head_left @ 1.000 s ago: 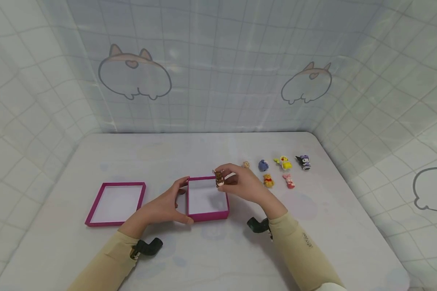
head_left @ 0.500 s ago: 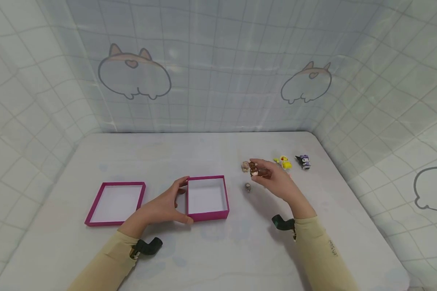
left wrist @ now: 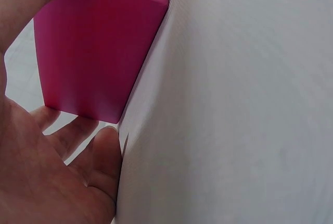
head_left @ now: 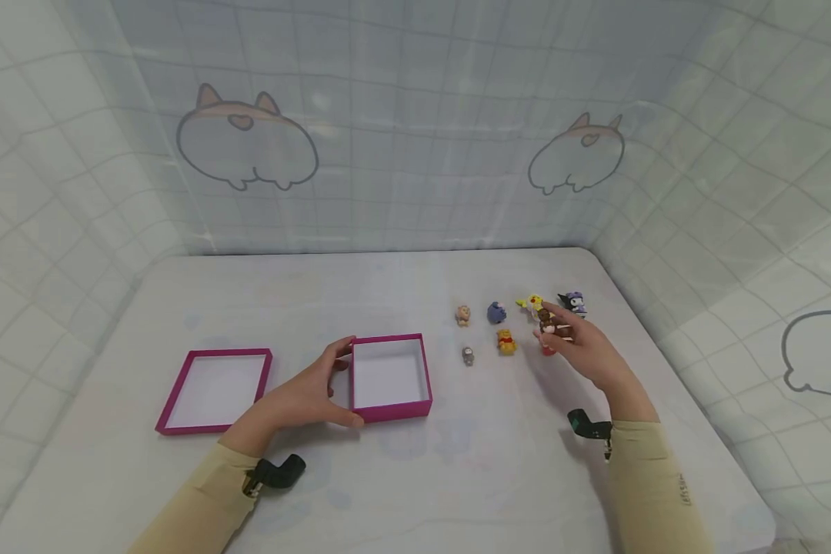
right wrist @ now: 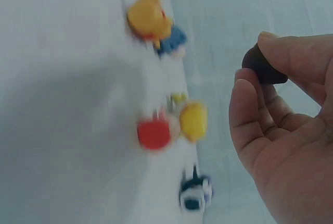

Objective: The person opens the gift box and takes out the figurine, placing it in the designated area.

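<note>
My left hand (head_left: 305, 396) holds the open magenta box (head_left: 393, 412) at its left side, thumb by the front corner and fingers by the back one. The left wrist view shows the box's side wall (left wrist: 91, 52) standing on the table. Thumb and fingers of my right hand (head_left: 589, 354) pinch a small brown figurine (head_left: 545, 317), dark from behind in the right wrist view. It hangs above the figurines on the right, overlapping a red-and-pink one (right wrist: 154, 133) and a yellow one (right wrist: 193, 121) in the head view.
A shallow magenta-rimmed lid (head_left: 175, 392) lies on the left. Between box and right hand stand a tan figurine (head_left: 463, 315), a grey one (head_left: 468, 355), a blue one (head_left: 496, 312) and an orange bear (head_left: 505, 343). A black-and-purple figurine (head_left: 575, 303) is farthest right.
My right hand has carried the brown figurine from over the box's right edge out to the right, above the other figurines. The left hand has stayed on the box.
</note>
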Demonstrator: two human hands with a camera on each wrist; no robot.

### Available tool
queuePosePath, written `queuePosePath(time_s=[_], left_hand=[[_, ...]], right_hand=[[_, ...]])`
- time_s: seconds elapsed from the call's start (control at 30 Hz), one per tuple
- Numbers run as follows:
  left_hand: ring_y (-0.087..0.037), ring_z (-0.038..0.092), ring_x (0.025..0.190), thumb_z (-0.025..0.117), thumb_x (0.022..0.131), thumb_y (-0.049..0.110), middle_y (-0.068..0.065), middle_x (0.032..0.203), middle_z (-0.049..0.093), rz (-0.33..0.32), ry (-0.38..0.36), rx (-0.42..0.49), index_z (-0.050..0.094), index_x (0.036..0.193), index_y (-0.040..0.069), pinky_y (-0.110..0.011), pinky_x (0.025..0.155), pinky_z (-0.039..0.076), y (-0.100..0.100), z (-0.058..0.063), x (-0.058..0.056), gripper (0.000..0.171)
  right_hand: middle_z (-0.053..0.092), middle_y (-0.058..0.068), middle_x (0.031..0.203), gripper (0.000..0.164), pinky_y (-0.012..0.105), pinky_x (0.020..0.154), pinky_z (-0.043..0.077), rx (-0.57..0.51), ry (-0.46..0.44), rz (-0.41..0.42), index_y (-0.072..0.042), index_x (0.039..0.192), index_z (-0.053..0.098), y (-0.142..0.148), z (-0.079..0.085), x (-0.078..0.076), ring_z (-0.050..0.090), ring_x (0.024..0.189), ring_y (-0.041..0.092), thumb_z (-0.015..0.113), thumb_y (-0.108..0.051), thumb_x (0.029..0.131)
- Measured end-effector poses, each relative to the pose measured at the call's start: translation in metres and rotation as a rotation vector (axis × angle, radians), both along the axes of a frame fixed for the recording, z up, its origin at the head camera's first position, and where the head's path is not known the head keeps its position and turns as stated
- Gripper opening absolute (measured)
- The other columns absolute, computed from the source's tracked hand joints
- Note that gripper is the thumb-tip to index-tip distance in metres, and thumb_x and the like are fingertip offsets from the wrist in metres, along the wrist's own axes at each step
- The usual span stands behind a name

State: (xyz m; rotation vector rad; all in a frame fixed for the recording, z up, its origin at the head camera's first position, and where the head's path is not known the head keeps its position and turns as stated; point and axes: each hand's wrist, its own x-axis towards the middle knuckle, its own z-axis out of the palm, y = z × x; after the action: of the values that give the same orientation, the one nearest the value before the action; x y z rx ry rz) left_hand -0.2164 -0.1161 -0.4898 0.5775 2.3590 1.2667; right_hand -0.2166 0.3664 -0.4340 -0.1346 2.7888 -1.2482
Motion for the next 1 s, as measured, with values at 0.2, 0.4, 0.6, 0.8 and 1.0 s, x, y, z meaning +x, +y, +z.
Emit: queuePosePath(time_s=[0.2,0.4,0.6,0.8,1.0], left_hand=[[-0.022,0.035,0.137,0.093,0.06,0.049,0.001,0.156,0.026,-0.007,0.007,0.013,0.01,0.155,0.03,-0.044,0.1,0.047,0.001,-0.001,0.0,0.128],[-0.018,0.035,0.136,0.093,0.059,0.05,0.004,0.155,0.027,-0.011,0.0,0.007,0.012,0.154,0.031,-0.041,0.101,0.046,0.006,-0.002,0.001,0.126],[-0.019,0.036,0.136,0.093,0.057,0.051,0.003,0.155,0.028,0.015,-0.002,-0.006,0.011,0.155,0.032,-0.043,0.101,0.046,0.002,0.001,0.002,0.129],[-0.02,0.035,0.137,0.093,0.059,0.051,0.003,0.156,0.027,0.009,0.001,0.002,0.011,0.155,0.032,-0.043,0.101,0.046,0.001,-0.001,0.002,0.127],[-0.02,0.035,0.137,0.093,0.058,0.05,0.003,0.155,0.026,0.016,0.001,-0.003,0.011,0.155,0.032,-0.044,0.102,0.045,-0.001,0.002,0.003,0.128]], right_hand=[[0.045,0.016,0.145,0.06,0.053,0.098,0.046,0.045,0.013,-0.013,-0.022,0.156,0.031,0.027,-0.001,0.008,0.048,0.128,0.036,0.058,-0.022,0.102],[0.041,0.02,0.147,0.064,0.057,0.099,0.043,0.05,-0.025,-0.028,-0.017,0.157,0.025,0.048,-0.003,0.019,0.045,0.129,0.04,0.055,-0.031,0.103],[0.039,0.024,0.146,0.064,0.057,0.098,0.044,0.031,-0.063,-0.026,-0.012,0.158,0.021,0.057,-0.004,0.014,0.053,0.12,0.04,0.053,-0.027,0.104],[0.037,0.026,0.148,0.061,0.059,0.099,0.043,0.051,-0.083,-0.035,-0.012,0.157,0.023,0.07,-0.012,0.012,0.042,0.13,0.043,0.052,-0.024,0.105],[0.037,0.027,0.148,0.061,0.06,0.1,0.041,0.059,-0.102,-0.027,-0.009,0.157,0.024,0.078,-0.019,0.01,0.038,0.131,0.044,0.052,-0.024,0.105]])
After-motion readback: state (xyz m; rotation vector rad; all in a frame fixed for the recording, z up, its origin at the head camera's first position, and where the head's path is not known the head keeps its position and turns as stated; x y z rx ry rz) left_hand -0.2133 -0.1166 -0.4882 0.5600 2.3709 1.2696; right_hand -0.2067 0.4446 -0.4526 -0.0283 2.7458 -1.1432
